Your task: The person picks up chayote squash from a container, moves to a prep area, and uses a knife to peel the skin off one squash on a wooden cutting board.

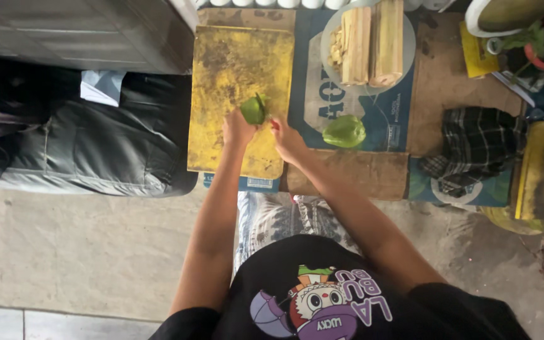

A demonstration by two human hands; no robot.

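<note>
A flattened sheet of cardboard (354,173), brown with a blue printed panel, lies on the concrete floor (96,252) and carries most of what is in view. To its left sits a dark, padded cushion (96,145) with a pale folded paper (102,86) on its top edge. On the left part of the cardboard rests a worn yellow cutting board (221,63), its near edge reaching the cardboard's near edge. At the far edge of the cardboard stands a round grey plate (408,50) holding two split lengths of pale, fibrous stalk (373,44) side by side, with small pale pieces beside them on the plate's left. A dark plaid cloth (476,148) lies crumpled on the right part of the cardboard. A whole green bell pepper (344,131) sits on the blue panel, just off the board's right edge. The left hand (238,129) is over the near right part of the board, its fingers closed around a smaller green pepper piece (254,109) that rests there. The right hand (288,140) is at the board's right edge, just beside the piece, fingers curled together; whether it grips anything cannot be told.
</note>
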